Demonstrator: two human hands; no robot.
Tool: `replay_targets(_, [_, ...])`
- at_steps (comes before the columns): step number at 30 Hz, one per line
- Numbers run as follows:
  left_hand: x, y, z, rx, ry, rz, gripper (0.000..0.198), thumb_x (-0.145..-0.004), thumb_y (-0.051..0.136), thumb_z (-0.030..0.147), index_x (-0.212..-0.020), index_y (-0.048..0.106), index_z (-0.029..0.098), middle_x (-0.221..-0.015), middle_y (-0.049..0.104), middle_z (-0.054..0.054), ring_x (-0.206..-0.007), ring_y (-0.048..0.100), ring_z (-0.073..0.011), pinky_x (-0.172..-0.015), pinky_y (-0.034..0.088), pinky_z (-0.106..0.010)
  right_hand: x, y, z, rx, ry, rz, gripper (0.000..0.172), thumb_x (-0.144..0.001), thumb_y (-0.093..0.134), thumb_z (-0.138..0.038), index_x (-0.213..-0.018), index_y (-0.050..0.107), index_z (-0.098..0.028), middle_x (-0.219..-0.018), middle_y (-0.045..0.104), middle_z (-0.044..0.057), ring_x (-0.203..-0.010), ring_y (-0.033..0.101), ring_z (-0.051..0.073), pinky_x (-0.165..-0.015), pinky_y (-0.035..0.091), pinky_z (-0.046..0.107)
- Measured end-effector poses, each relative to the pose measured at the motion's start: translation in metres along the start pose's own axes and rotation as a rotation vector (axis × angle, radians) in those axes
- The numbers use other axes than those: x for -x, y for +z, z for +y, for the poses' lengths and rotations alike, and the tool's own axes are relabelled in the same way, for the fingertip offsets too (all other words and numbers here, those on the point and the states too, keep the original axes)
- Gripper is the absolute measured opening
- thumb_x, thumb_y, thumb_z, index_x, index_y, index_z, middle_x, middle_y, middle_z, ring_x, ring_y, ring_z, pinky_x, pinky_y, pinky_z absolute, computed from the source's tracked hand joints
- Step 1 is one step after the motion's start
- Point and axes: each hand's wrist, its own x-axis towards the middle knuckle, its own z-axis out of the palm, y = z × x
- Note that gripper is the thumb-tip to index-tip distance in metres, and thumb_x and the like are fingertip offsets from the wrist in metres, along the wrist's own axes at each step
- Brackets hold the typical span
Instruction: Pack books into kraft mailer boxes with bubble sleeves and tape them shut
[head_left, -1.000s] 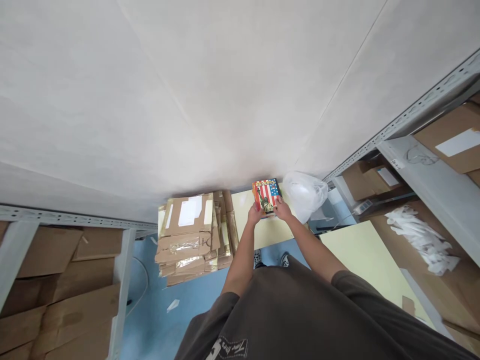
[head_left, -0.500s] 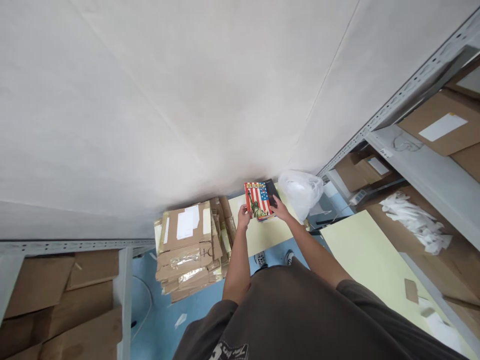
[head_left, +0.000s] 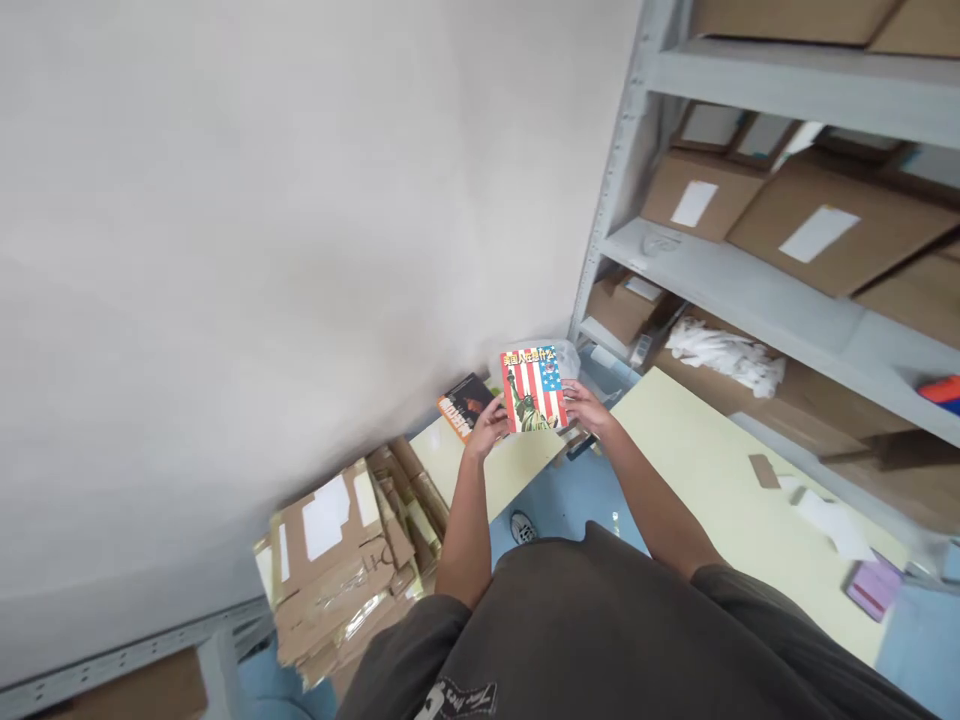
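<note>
Both hands on one striped book (head_left: 534, 390), cover facing up toward the wearer, Liberty statue over stripes and stars. Left hand (head_left: 489, 425) clamped on the left edge near the lower corner; right hand (head_left: 585, 407) clamped on the right edge, about mid-height. The book appears held clear of the pale bench (head_left: 517, 472), over its far right part, in front of a clear plastic bag (head_left: 571, 356). Whether book and bag touch: cannot tell.

A dark book (head_left: 465, 402) with orange lettering lies on the bench, just beyond the left hand, not gripped. Flattened cardboard (head_left: 330, 540) stacked to the left; a longer bench (head_left: 697, 470) to the right.

Step in hand, by my reading: a two-handed hold on a single book, apart from the dark one. Next move seems to call for an even grip on both edges, cover kept flat, and the left fingers kept clear of the dark book.
</note>
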Motion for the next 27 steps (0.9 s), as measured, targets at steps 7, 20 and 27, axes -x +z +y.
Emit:
replay_targets(7, [-0.051,0.162,-0.011,-0.084,-0.032,-0.348,0.105,-0.071,0.095,0.026,-0.164,0.047,0.032,-0.134,0.073,-0.011,-0.099,0.076,-0.0233,-0.084,0.063,-0.035,0.130,-0.139,-0.054,-0.118,-0.144,0.093,0.062,-0.076,0.093,-0.030,-0.132,0.067,-0.036,-0.127,0.079,0.003,-0.108,0.078,0.025,-0.088,0.066,0.039])
replay_targets(20, [-0.102,0.462,-0.115,-0.224,-0.204,-0.805,0.096,-0.073,0.094,0.028,-0.160,0.053,0.030,-0.129,0.071,-0.009,-0.111,0.073,-0.0246,-0.091,0.065,-0.038,0.373,-0.324,-0.066,-0.245,-0.372,0.424,0.085,-0.073,0.089,-0.020,-0.148,0.055,-0.041,-0.128,0.079,0.002,-0.096,0.080,0.021,-0.078,0.067,0.034])
replay_targets(27, [-0.131,0.526,-0.137,-0.421,-0.066,-0.690,0.075,-0.070,0.093,0.020,-0.142,0.071,0.025,-0.121,0.073,-0.010,-0.110,0.072,-0.0241,-0.103,0.060,-0.044,0.389,-0.333,-0.066,-0.187,-0.433,0.733,0.091,-0.071,0.083,-0.026,-0.156,0.053,-0.039,-0.118,0.082,0.003,-0.085,0.077,0.023,-0.069,0.063,0.034])
